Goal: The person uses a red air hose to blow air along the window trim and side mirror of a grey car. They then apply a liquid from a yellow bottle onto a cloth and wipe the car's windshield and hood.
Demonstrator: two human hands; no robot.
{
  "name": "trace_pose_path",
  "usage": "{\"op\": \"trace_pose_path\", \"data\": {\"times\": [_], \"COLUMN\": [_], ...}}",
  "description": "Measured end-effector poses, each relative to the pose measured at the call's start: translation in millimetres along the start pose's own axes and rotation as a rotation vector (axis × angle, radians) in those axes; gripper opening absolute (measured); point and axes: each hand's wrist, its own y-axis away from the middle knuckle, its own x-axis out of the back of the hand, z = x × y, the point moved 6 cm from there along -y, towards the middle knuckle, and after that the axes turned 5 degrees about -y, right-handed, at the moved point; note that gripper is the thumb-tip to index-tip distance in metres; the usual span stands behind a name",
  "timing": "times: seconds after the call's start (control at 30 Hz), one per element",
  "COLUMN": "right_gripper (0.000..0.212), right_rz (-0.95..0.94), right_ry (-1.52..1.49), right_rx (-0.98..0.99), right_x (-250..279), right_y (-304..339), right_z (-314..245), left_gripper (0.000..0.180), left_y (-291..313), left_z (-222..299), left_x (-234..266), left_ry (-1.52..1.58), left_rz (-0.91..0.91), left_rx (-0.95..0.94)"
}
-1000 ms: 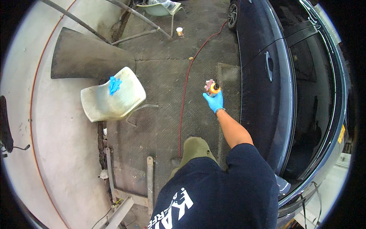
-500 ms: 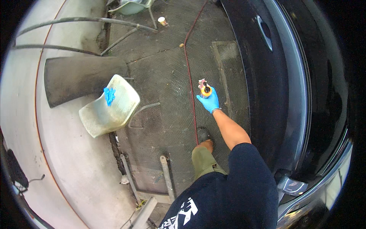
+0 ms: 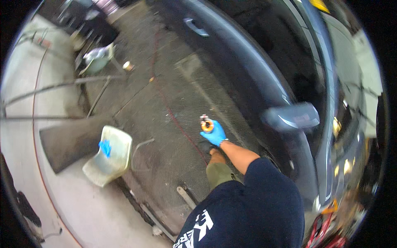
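Observation:
My right hand [image 3: 216,134], in a blue glove, reaches forward over the dark floor. Its fingers are closed round a bottle [image 3: 207,126], seen from above with an orange top and a dark middle. Against the bottle's far side is a small whitish-pink piece [image 3: 204,118]; motion blur hides what it is. My left hand is out of view. Left of the bottle, a crumpled blue glove [image 3: 105,148] lies on a worn pale chair seat [image 3: 116,153].
Along the right stands a dark blue car [image 3: 248,53], its side mirror [image 3: 292,116] jutting out. A red hose [image 3: 175,118] crosses the textured floor. Curved metal tubing [image 3: 62,84] and a dark curved panel [image 3: 68,142] are by the white wall at left. A paper cup [image 3: 128,66] lies farther off.
My view has swung to the right, bringing the car's mirror and front into sight. My right hand still grips the bottle, now lower and slightly farther left in the picture.

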Motion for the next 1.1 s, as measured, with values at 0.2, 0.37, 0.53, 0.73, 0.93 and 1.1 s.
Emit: {"op": "trace_pose_path", "data": {"times": [0.2,0.37,0.53,0.73,0.93,1.1], "right_gripper": [0.058,0.062,0.064,0.07,0.075,0.071], "right_rz": [0.084,0.365,0.487,0.697,0.868,0.957], "right_ry": [0.132,0.156,0.199,0.185,0.228,0.223], "right_rx": [-0.011,0.067,-0.103,-0.172,-0.216,-0.326], "right_x": [79,157,241,342,420,450], "right_y": [149,315,472,631,743,802], "right_z": [-61,-42,-30,-6,17,73], "left_gripper": [0.037,0.006,0.014,0.013,0.016,0.008], "left_y": [-88,-6,78,172,237,314], "left_z": [107,274,368,454,517,565], "left_x": [19,68,88,81,56,65], "left_ry": [0.282,0.559,0.535,0.604,0.492,0.404], "left_rz": [0.344,0.445,0.425,0.292,0.166,0.513], "left_rx": [-0.383,-0.947,-1.242,-1.524,-1.582,-1.618]}}
